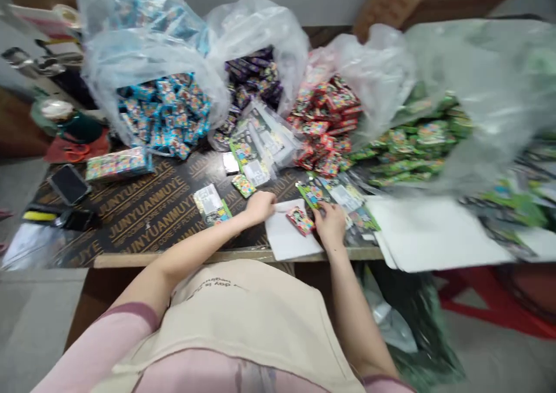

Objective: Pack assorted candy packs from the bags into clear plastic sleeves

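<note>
My left hand [260,207] is closed at the upper left corner of a white card or bag [293,247], pinching its edge. A small red printed packet [299,220] lies on that white piece. At its right, my right hand [330,225] has its fingers curled around the lower edge of a green printed card [313,191]. Clear-wrapped printed pieces [347,196] lie just beyond this hand. Near my left hand are a small yellow-green packet [244,185] and a printed card with a white label [211,203].
Along the back stand plastic bags of blue packets [167,115], purple packets [254,77], red packets [332,112] and green packets [425,141]. White sheets [438,236] lie at the right. A phone [69,183] and a wrapped box [118,164] sit at the left.
</note>
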Action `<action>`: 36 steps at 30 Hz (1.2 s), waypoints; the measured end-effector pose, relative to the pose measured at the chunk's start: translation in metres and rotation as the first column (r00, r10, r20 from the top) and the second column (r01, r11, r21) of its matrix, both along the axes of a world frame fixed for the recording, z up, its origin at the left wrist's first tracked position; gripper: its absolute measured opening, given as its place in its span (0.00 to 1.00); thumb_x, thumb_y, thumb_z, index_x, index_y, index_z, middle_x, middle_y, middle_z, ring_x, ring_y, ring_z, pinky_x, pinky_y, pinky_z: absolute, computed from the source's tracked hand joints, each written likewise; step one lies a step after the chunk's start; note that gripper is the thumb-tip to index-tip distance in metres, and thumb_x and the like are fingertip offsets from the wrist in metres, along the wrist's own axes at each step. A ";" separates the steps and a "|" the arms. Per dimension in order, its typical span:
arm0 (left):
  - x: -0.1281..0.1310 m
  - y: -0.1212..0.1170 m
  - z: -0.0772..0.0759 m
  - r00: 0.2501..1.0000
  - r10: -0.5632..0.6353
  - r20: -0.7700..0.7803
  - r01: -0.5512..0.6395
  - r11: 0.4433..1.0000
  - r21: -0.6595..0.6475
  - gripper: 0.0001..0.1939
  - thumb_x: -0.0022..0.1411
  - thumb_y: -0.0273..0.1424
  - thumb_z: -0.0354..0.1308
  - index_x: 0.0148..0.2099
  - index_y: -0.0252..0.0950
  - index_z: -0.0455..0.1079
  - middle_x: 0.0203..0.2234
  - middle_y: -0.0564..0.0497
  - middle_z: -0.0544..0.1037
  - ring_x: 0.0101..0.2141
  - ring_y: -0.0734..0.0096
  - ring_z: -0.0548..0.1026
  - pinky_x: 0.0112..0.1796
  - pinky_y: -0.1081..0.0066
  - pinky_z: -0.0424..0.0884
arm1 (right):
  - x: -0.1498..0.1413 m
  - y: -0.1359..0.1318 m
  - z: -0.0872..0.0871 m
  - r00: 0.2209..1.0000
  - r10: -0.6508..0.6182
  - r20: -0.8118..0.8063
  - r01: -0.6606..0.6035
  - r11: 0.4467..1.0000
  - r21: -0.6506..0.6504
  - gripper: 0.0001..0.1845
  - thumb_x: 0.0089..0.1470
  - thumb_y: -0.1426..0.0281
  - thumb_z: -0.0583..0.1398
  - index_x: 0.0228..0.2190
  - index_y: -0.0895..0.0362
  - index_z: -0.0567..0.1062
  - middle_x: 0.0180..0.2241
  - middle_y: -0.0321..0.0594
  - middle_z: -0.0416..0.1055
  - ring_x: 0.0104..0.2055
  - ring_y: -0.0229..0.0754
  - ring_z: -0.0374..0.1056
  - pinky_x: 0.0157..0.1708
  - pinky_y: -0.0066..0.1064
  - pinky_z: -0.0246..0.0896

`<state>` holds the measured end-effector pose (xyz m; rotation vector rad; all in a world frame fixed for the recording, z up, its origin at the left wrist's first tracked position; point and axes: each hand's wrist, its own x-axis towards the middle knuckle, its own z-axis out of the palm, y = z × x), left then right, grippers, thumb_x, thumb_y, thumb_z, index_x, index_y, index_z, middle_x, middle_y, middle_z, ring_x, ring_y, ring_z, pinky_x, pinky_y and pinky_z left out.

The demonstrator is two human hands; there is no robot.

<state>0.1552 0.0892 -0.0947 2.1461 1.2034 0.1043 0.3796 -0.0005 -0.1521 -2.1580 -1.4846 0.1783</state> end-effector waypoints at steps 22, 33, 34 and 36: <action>-0.051 -0.031 0.032 0.534 0.440 0.722 -0.230 0.897 -0.377 0.51 0.53 0.51 0.61 0.69 0.43 0.36 0.55 0.38 0.69 0.54 0.54 0.70 0.52 0.55 0.66 | -0.067 0.008 0.095 0.420 0.246 -0.874 0.099 0.944 0.314 0.22 0.39 0.62 0.70 0.39 0.53 0.80 0.37 0.39 0.78 0.38 0.43 0.73 0.42 0.36 0.69; -0.066 -0.024 0.052 0.512 0.440 0.738 -0.190 0.896 -0.402 0.27 0.43 0.32 0.72 0.48 0.34 0.75 0.44 0.45 0.79 0.45 0.61 0.75 0.49 0.63 0.68 | -0.077 0.005 0.096 0.520 0.281 -0.807 -0.118 0.959 0.258 0.22 0.41 0.62 0.70 0.40 0.55 0.80 0.38 0.41 0.79 0.39 0.45 0.74 0.43 0.38 0.70; -0.067 -0.023 0.053 0.515 0.449 0.730 -0.177 0.889 -0.422 0.27 0.42 0.32 0.72 0.47 0.34 0.75 0.42 0.45 0.79 0.42 0.63 0.76 0.47 0.64 0.70 | -0.077 0.005 0.096 0.513 0.266 -0.816 -0.113 0.963 0.243 0.21 0.41 0.62 0.70 0.40 0.55 0.80 0.36 0.40 0.79 0.36 0.44 0.74 0.41 0.37 0.70; -0.069 -0.023 0.053 0.521 0.478 0.708 -0.183 0.872 -0.454 0.24 0.41 0.32 0.72 0.43 0.33 0.77 0.36 0.47 0.81 0.35 0.66 0.76 0.40 0.67 0.72 | -0.078 0.005 0.097 0.523 0.242 -0.817 -0.097 0.969 0.225 0.19 0.42 0.61 0.69 0.37 0.56 0.81 0.32 0.39 0.79 0.31 0.42 0.73 0.35 0.35 0.70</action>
